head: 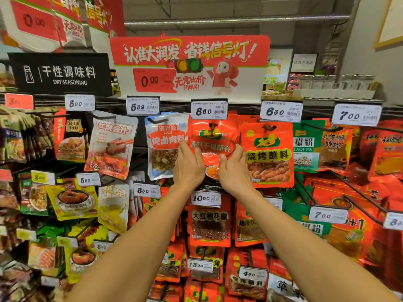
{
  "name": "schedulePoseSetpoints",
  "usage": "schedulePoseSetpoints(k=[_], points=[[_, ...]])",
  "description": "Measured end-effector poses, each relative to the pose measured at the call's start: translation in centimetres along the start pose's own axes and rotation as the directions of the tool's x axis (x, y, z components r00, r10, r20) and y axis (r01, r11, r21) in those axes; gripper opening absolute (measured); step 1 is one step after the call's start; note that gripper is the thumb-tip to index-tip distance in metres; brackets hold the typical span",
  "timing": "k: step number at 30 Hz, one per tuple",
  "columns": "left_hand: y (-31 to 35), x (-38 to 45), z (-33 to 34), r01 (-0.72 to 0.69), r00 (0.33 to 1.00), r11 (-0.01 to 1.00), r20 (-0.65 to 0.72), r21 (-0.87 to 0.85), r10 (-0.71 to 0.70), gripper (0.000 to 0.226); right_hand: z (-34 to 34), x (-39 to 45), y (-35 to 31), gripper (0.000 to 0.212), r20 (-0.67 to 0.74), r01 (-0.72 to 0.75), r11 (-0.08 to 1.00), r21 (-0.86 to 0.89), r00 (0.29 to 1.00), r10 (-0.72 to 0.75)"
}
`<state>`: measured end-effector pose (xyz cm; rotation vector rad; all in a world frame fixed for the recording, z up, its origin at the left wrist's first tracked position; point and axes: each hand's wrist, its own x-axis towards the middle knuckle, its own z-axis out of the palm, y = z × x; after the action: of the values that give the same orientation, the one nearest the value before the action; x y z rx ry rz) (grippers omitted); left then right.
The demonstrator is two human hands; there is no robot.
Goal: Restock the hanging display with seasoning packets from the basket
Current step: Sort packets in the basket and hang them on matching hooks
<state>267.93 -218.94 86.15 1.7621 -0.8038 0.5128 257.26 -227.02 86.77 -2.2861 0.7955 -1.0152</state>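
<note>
Head view centres on a red seasoning packet (212, 144) hanging at the peg under the 8.50 price tag (209, 110); its punched hole sits at the peg tip, so the hanging step looks nearly finished or is being squared up. The packet is glossy red foil with a green and yellow logo, white lettering and a dish pictured at the bottom, and its face is slightly creased. More of the same seem to hang behind it.

The left hand (189, 166) holds the packet's left edge, thumb on its face, and the right hand (234, 168) grips the right edge, fingers curled round it. Next, judging from this, the packet needs pushing back along the peg so it hangs flat, then both hands let go and fetch another; the basket is out of sight.

Just right of the packet hangs an orange barbecue dip packet (269, 153); just left, a white and blue stew spice packet (165, 147). Below it sits the 10.50 price tag (206, 199).
</note>
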Motion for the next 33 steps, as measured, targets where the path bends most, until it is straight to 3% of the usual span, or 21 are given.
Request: schedulePoseSetpoints(k=[8, 16, 21, 27, 30, 33], points=[[-0.2, -1.8, -1.5, 0.046, 0.996, 0.999, 0.081, -0.015, -0.045, 0.057, -1.1, -1.9, 0.6, 0.071, 0.061, 0.042, 0.999, -0.034, 0.997, -0.04], [-0.8, -3.1, -3.5, 0.079, 0.985, 0.993, 0.161, -0.084, -0.065, 0.07, -2.4, -3.5, 0.6, 0.071, 0.012, -0.015, 0.99, 0.139, 1.0, 0.014], [-1.1, -3.8, -4.7, 0.082, 0.992, 0.996, 0.099, -0.033, -0.078, 0.052, -3.5, -4.7, 1.0, 0.055, -0.046, -0.019, 0.981, 0.191, 0.999, 0.028], [0.7, -4.5, -6.5, 0.044, 0.998, 0.998, -0.04, -0.052, -0.046, 0.013, -5.6, -5.3, 1.5, 0.009, -0.168, 0.051, 0.956, 0.289, 0.986, -0.002], [1.6, -5.1, -7.0, 0.025, 1.0, 0.996, 0.015, -0.084, -0.024, 0.022, -6.6, -5.5, 1.7, 0.026, -0.154, 0.07, 0.957, 0.283, 0.988, -0.027], [2.4, -5.7, -7.2, 0.101, 0.987, 0.978, 0.143, -0.184, -0.075, 0.03, -7.4, -5.9, 1.7, 0.031, -0.062, 0.006, 0.931, 0.366, 0.998, 0.018]])
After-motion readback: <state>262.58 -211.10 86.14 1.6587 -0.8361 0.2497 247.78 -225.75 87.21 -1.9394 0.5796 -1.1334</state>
